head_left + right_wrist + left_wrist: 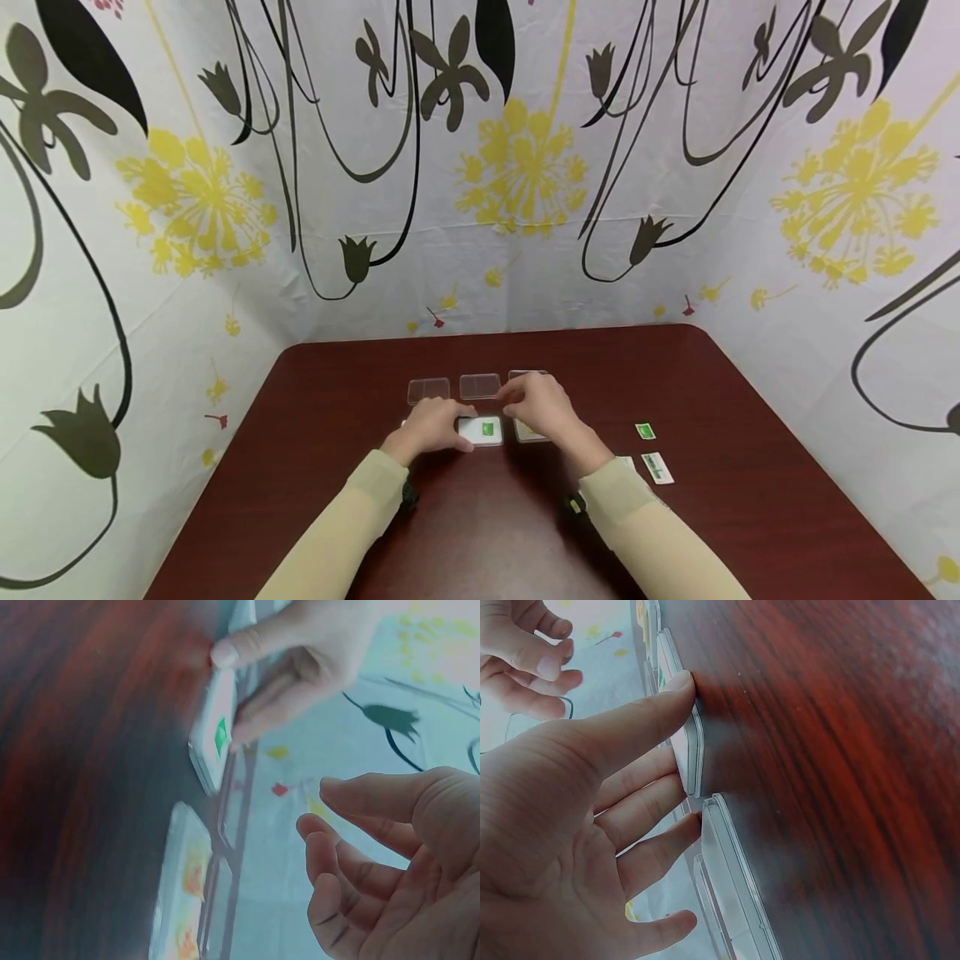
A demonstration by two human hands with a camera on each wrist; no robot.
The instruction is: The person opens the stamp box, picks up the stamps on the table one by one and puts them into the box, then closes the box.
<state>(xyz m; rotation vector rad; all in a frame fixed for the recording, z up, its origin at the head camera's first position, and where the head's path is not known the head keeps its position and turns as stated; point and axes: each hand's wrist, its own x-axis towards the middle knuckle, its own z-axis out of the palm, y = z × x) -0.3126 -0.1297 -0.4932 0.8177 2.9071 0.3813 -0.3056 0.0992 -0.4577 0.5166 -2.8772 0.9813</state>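
My left hand [432, 429] pinches a flat clear-sided case [468, 432] filled with white, thumb at its near edge and fingers at its far edge. On the white lies a small green rectangular piece [487, 428]. Just above and to the right hovers my right hand [390, 862], thumb and fingers loosely bent, with nothing visible between them. Below it is a second case [187, 877] showing an orange picture, partly hidden by that hand in the head view. A third white case [735, 877] sits beside my left fingers, mostly covered in the head view.
Clear shallow lids, the left one [429, 390] and middle one [480, 386] among them, line up behind the cases. A small green piece [645, 431] and a white-and-green card [657, 468] lie on the dark red table [750, 517]. Another card [626, 462] is half behind my right sleeve.
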